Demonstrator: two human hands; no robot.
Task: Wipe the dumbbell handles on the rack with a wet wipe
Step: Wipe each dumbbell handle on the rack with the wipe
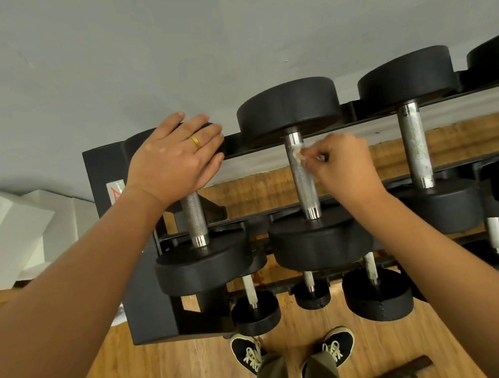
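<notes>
Resting on the rack's point(97, 176) end dumbbell point(204, 265), left hand point(172, 160), fingers point(200, 122) straight; right hand point(344, 166), fingers point(313, 164) pinching wipe point(298, 152) against next handle point(304, 188).

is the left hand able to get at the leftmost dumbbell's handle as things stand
Probably yes: the left hand rests on that dumbbell's far head, and its handle lies bare just beneath the wrist, nothing across it. The wipe, though, is in the right hand.

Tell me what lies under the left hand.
The left hand rests flat on the far black head of the leftmost dumbbell; its knurled handle emerges below the palm. The handle's far end and most of that head are covered.
</notes>
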